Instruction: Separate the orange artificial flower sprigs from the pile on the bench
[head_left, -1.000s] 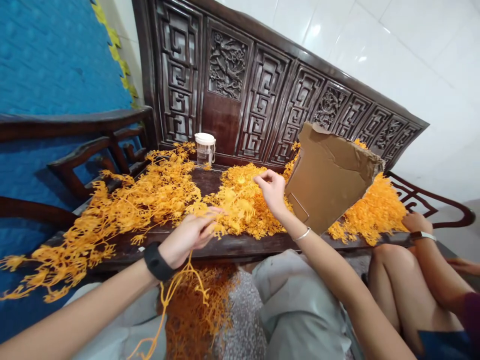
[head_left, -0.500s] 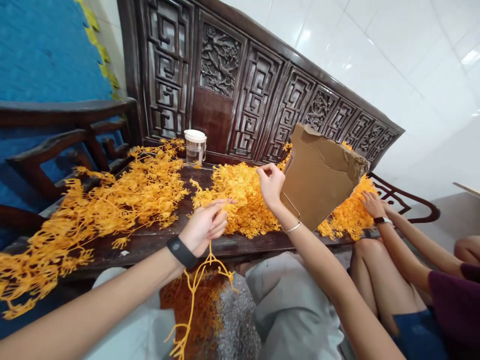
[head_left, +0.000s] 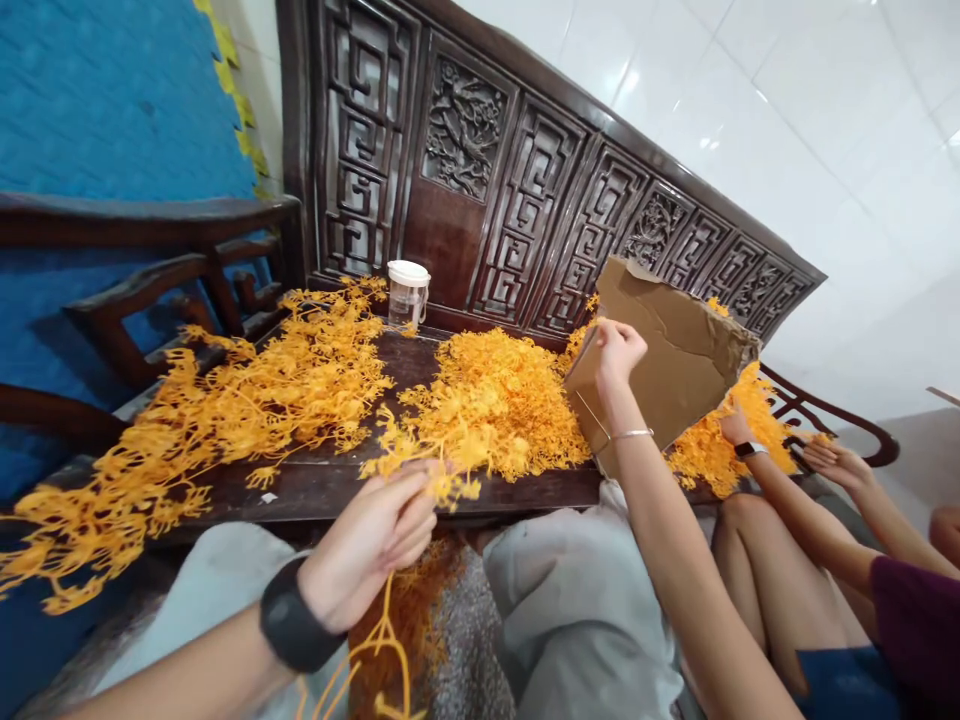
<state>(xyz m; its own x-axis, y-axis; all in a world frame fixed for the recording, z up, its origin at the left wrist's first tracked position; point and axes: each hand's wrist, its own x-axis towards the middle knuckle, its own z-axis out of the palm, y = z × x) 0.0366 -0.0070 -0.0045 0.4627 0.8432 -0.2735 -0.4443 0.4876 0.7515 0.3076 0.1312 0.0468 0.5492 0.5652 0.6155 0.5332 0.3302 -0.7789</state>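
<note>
My left hand point(head_left: 375, 545) is closed around an orange plastic branched stem point(head_left: 386, 625), low in front of the bench edge. Bare forked ends hang below the fist, and frilly orange tips show just beyond the fingers. Farther right, my right hand point(head_left: 621, 352) is raised in front of a cardboard sheet point(head_left: 675, 350), its fingers curled in a pinch. Whatever is between those fingertips, if anything, is too small to make out. Between my hands lies a heap of frilly orange plastic pieces point(head_left: 517, 400) on the dark wooden bench point(head_left: 409, 365).
A pile of orange branched stems point(head_left: 292, 375) spreads over the bench's left end. A clear lidded cup point(head_left: 407, 298) stands by the carved backrest point(head_left: 446, 235). Past the cardboard, a co-worker's hand point(head_left: 735, 428) touches another orange heap point(head_left: 757, 410). Orange bits lie on the floor below.
My left hand has come down and nearer to me with the orange stem. My right hand has moved right, from over the heap to before the cardboard. A co-worker's hands have moved apart.
</note>
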